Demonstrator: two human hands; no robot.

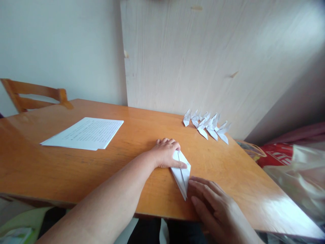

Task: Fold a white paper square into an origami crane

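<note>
Here the folded paper (181,176) is pinned to the glossy wooden table (142,132) by the spread left hand (167,154); just beside, the right hand (214,200) is held loosely open. Unreadably small print is borne by the sheets (86,134), white lettering by what seems a red bag (275,153). Folded figures (208,126) are grouped near a pale panel (177,57).

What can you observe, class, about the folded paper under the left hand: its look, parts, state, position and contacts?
The folded paper is white, kite-shaped, with a dark lengthwise seam between two flaps. It lies on the wooden table, its long, narrow point towards the person. The left hand rests at its wider end, thumb across it. Whether the right hand's fingertips touch its edge is unclear.
</note>
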